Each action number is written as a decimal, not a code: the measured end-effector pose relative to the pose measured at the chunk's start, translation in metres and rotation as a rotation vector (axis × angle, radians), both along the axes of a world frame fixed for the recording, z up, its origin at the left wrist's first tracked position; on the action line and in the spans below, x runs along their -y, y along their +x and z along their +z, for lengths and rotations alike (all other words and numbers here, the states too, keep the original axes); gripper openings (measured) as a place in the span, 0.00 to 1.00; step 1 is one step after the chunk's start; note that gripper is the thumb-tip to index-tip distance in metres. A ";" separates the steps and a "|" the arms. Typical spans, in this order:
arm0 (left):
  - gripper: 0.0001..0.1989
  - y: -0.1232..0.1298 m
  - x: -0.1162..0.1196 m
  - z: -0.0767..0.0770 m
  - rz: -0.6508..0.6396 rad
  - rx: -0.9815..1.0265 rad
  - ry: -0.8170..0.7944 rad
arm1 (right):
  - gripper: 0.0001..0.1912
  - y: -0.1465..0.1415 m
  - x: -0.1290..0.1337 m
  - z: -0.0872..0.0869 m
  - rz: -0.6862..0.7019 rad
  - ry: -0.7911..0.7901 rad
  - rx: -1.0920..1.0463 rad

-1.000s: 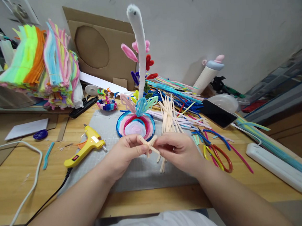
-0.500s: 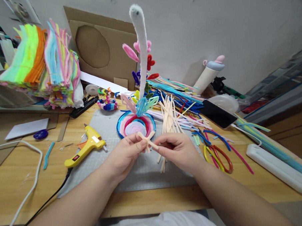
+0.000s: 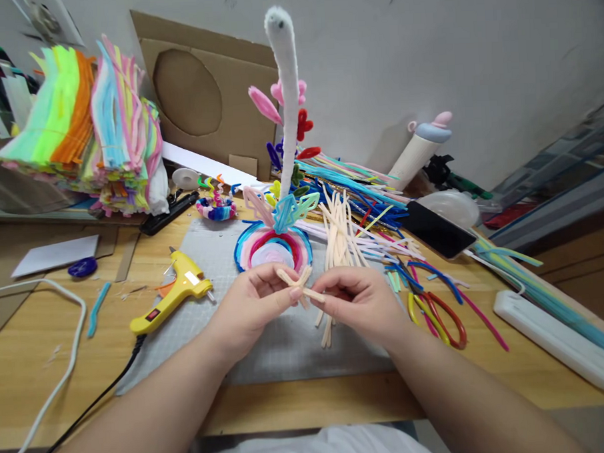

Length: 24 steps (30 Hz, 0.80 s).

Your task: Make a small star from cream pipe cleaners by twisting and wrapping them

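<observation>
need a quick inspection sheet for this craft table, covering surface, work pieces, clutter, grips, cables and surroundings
surface: wooden table with a grey mat, loose scraps at left
work pieces: beige crossed piece in hand; beige strip bundle lying behind the right grip; multicoloured coiled disc partly hidden by the left grip
clutter: yellow glue gun, scissors, dark phone
grips: left pinches the crossed piece; right is at one arm's tip, pinch unclear
cables: black cord from the glue gun; white cable curving at left
surroundings: cardboard panel against a grey wall
spills: nothing seen
</observation>
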<state>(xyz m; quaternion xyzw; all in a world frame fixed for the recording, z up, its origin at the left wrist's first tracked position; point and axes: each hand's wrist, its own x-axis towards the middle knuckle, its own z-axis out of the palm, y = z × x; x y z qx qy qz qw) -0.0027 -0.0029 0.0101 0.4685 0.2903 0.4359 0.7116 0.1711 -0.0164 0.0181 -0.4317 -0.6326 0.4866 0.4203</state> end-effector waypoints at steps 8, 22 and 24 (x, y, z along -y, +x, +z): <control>0.06 -0.001 0.000 -0.001 -0.025 -0.080 -0.075 | 0.01 0.004 0.001 0.003 0.057 0.008 -0.029; 0.08 -0.002 -0.002 0.001 -0.125 -0.030 -0.230 | 0.04 0.003 0.000 0.005 0.175 -0.048 -0.179; 0.08 -0.001 -0.001 0.001 -0.100 -0.031 -0.241 | 0.04 0.003 0.000 0.006 0.183 -0.043 -0.163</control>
